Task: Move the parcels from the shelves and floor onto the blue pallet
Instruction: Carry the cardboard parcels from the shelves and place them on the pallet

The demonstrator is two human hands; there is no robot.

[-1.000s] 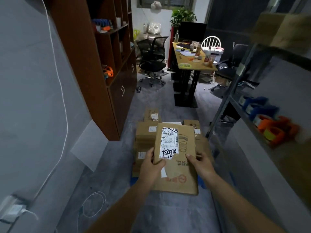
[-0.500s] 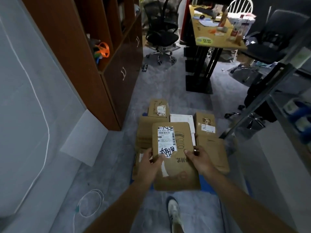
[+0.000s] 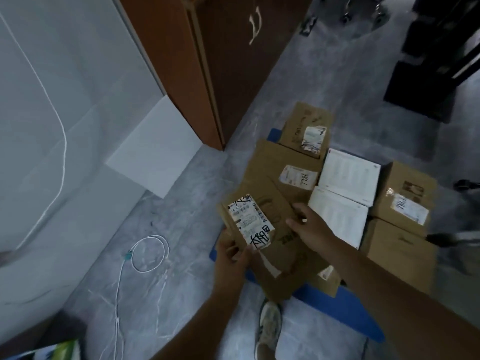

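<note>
I hold a flat brown cardboard parcel (image 3: 283, 245) with a white shipping label and black handwriting, low over the near left part of the blue pallet (image 3: 345, 305). My left hand (image 3: 231, 258) grips its near left edge. My right hand (image 3: 311, 224) holds its right side, fingers over the top face. The pallet is mostly covered by several brown parcels (image 3: 285, 165) and white boxes (image 3: 348, 175); only its near edge and a far corner show.
A brown wooden cabinet (image 3: 220, 61) stands just beyond the pallet on the left. A white board (image 3: 155, 149) leans on the grey wall. A white cable (image 3: 145, 253) loops on the grey floor. My shoe (image 3: 268, 328) is next to the pallet's near edge. Black desk legs (image 3: 428, 81) stand at the far right.
I have stepped up to the pallet and looked down. The parcel has come down and turned to an angle over the pallet's near left part, both hands still on it.
</note>
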